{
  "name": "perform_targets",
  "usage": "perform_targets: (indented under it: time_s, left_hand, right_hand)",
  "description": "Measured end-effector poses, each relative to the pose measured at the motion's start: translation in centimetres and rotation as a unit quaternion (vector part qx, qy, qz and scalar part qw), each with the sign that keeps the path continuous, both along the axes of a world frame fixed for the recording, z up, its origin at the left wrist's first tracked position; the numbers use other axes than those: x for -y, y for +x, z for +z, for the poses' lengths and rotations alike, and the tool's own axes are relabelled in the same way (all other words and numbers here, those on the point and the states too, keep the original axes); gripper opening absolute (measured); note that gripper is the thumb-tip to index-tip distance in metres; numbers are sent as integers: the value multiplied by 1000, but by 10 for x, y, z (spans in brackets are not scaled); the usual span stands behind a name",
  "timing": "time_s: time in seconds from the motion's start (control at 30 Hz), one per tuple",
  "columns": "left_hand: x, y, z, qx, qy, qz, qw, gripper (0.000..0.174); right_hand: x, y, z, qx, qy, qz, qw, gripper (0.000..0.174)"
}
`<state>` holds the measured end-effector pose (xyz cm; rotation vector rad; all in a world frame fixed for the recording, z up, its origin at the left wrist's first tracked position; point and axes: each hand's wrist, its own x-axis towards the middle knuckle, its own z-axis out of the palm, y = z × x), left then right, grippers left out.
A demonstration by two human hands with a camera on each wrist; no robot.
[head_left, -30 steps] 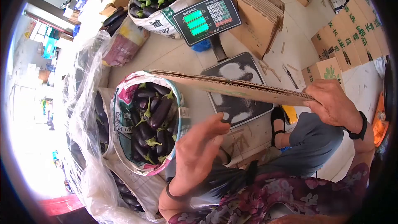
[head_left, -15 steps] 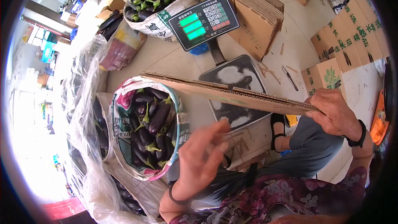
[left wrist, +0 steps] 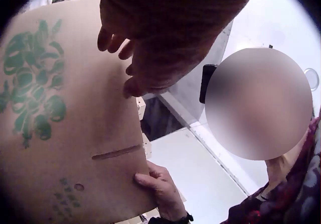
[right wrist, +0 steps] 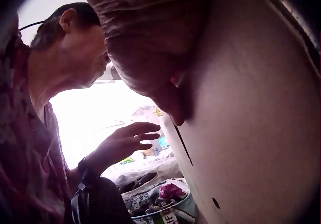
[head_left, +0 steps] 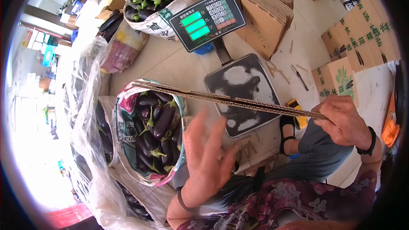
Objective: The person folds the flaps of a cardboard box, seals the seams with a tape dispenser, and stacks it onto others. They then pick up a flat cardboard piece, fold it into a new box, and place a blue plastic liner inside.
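A flattened cardboard box stands edge-on in the head view, reaching from over the bag's rim to the right hand. My right hand grips its right end, the thumb pressed on the near face in the left wrist view. My left hand, its fingers spread, is held up on the near side, with nothing in it. Green printing and a slot show on the cardboard in the left wrist view. Below its left end sits an open bag of eggplants. Behind the cardboard is a platform scale.
The scale's lit display stands on a post. A stack of flat cardboard leans behind it. Another eggplant bag stands at the back. A knife lies on the floor, printed boxes at right, plastic sheeting at left.
The cardboard has turned more edge-on, its left end shifting left over the bag's rim. My left hand's fingers have spread and now point upward. My right hand keeps its grip, slightly lower.
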<state>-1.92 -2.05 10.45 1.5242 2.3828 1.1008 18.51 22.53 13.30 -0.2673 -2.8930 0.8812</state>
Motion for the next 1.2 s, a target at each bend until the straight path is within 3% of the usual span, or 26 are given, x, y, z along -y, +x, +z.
perform_targets:
  time_s: [0.2,0.4,0.47,0.53,0.67,0.8,0.9,1.07,1.13,1.2]
  left_hand:
    - [-2,-1,1,24,-34,2,999,67]
    - [-10,-27,-10,-7,30,132,991,72]
    - [-10,-39,-18,25,56,133,989,69]
    - [-13,-48,-20,143,135,184,963,66]
    - [-23,-57,-19,278,168,213,921,69]
    - [-35,-83,-33,267,142,221,927,80]
    - [-46,-101,-48,349,200,228,887,76]
    - [-47,-98,-53,401,252,163,866,60]
    - [-41,-98,-49,411,217,168,869,60]
    - [-37,-99,-49,413,212,157,872,58]
  right_hand:
    - [-6,-5,-4,23,7,1,1000,17]
    - [-7,-10,-8,76,-9,15,997,16]
    - [-5,-9,-10,85,-39,17,995,17]
    - [-3,-8,-10,89,-43,32,995,19]
    - [1,-5,-6,102,-66,89,989,25]
    - [10,-4,-6,139,-93,125,978,30]
    - [18,-1,-16,134,-60,144,979,40]
    - [19,-3,-45,64,-154,153,974,72]
    - [20,-5,-42,102,-181,146,967,78]
    - [14,-7,-43,166,-287,126,935,77]
